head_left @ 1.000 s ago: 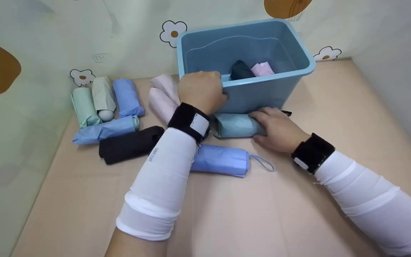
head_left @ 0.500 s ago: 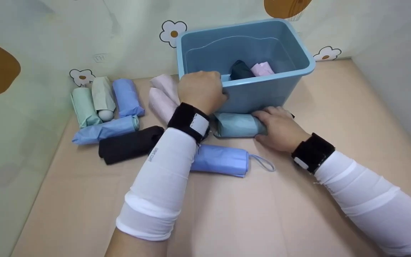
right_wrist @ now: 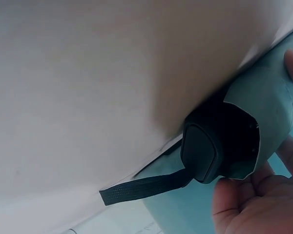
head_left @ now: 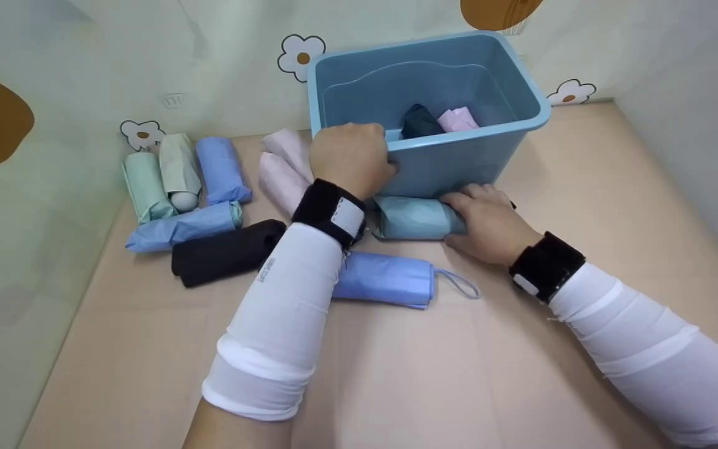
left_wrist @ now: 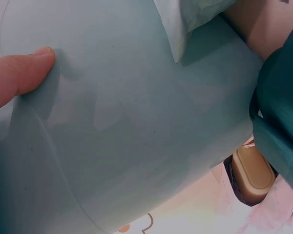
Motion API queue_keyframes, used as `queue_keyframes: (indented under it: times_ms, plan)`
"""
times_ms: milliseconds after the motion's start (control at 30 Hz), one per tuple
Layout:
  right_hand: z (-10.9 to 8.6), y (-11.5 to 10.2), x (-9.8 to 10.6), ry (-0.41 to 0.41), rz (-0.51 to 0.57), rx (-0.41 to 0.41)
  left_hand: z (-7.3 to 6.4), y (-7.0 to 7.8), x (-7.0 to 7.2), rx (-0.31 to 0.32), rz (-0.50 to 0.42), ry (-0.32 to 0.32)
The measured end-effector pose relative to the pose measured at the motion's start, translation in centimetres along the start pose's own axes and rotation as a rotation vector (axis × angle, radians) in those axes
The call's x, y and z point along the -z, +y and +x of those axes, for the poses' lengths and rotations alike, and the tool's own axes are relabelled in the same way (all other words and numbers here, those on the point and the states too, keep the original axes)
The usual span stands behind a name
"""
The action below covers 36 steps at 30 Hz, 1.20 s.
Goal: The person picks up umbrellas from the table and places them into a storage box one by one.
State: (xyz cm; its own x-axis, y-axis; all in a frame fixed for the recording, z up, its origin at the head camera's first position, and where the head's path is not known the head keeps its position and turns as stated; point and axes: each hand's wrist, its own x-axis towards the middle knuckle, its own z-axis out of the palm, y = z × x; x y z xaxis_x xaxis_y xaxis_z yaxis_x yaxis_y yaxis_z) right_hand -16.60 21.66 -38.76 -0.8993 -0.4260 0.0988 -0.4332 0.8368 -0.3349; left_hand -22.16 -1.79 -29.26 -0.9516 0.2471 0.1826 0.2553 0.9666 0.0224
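Right grip (head_left: pixel 488 224) edged rightward, curled round teal umbrella (head_left: pixel 416 219) near handle (right_wrist: pixel 201 152); left grip (head_left: pixel 351 156) clutches bin (head_left: pixel 449 163).

A peach surface (head_left: pixel 409 386) carries a blue bin (head_left: pixel 452 162) at its back edge. Just beside the bin's front lies a teal umbrella (head_left: pixel 418 218); nearer, a blue umbrella (head_left: pixel 387 280) with a loop. Leftward lie two pink umbrellas (head_left: pixel 281 181), a black umbrella (head_left: pixel 225 254), a light-blue umbrella (head_left: pixel 181 229) and, behind that, mint (head_left: pixel 147 187), cream (head_left: pixel 178 165) and periwinkle (head_left: pixel 222 169) ones in a row.
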Motion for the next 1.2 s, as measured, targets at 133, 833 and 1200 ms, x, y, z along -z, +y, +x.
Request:
queue_keyframes:
  times_ms: [133, 833, 1200]
  plan:
    - [-0.04, 0.06, -0.03, 0.003, 0.006, 0.005, 0.02, 0.0, 0.01, -0.003, 0.005, -0.008]
    - [0.05, -0.02, -0.04, -0.027, -0.002, -0.013, -0.01, -0.06, -0.13, -0.008, 0.005, 0.019]
    - [0.01, -0.11, 0.08, -0.041, 0.001, -0.031, -0.08, -0.1, -0.31, -0.024, 0.001, 0.061]
